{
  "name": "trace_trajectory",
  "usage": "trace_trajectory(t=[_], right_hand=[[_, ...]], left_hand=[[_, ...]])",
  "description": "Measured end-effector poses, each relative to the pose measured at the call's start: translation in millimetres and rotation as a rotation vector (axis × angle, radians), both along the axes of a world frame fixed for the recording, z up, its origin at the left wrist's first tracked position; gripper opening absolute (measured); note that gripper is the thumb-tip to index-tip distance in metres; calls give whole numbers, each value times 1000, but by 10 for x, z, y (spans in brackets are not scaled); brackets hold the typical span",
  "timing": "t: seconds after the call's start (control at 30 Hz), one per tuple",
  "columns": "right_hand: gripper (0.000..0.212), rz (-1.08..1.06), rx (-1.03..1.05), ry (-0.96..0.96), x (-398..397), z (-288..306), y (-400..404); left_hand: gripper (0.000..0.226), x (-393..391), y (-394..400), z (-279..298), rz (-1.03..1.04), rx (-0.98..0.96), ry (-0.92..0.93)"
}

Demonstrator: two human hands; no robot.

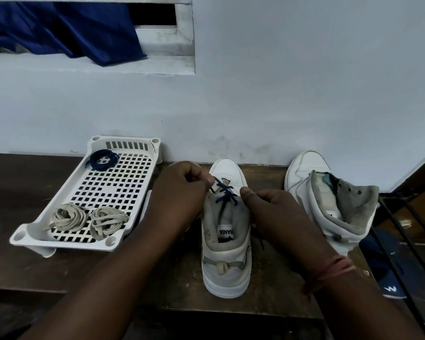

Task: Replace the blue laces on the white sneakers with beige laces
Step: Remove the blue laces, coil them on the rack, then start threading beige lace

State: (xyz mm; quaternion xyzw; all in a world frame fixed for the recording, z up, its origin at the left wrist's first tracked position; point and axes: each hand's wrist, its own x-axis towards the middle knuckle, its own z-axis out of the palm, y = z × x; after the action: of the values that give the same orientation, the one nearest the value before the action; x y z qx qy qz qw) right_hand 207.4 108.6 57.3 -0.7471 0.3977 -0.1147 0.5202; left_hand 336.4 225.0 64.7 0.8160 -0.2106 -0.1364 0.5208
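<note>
**Both hands on the blue lace, middle sneaker**

Left hand [182,190] & right hand [268,204] are each pinched shut on the blue lace [225,192], which is crossed through the lower eyelets of the white sneaker [225,231] standing toe-to-wall on the dark worktop [30,261]. Second white sneaker [329,200] sits to the right w/ no lace, tongue flopped open. White perforated tray [113,190] on the left holds two beige lace bundles [68,217] [108,220] at its near end and a coiled blue lace bundle [102,160] at the far end. Red thread band [331,268] on right wrist.
</note>
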Motion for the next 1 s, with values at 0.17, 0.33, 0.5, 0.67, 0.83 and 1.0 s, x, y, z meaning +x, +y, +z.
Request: trace_trajectory(t=[0.17,0.33,0.5,0.67,0.83,1.0], right_hand=[[50,17,-21,1,8,-15,7],[53,39,-92,-24,19,-56,24],[61,49,-121,-55,-6,-62,22],[59,37,-104,-42,8,-55,11],[56,29,-89,-28,23,-92,6],[57,35,-119,-39,40,-108,5]], left_hand=[[5,19,103,44,-68,-77,-10],[31,-88,26,-107,-367,232,-648],[17,-80,-12,-95,-327,310,-687],[15,-29,5,89,-55,-85,-60],[11,89,117,202,-24,-273,178],[29,-34,60,25,-275,252,-600]])
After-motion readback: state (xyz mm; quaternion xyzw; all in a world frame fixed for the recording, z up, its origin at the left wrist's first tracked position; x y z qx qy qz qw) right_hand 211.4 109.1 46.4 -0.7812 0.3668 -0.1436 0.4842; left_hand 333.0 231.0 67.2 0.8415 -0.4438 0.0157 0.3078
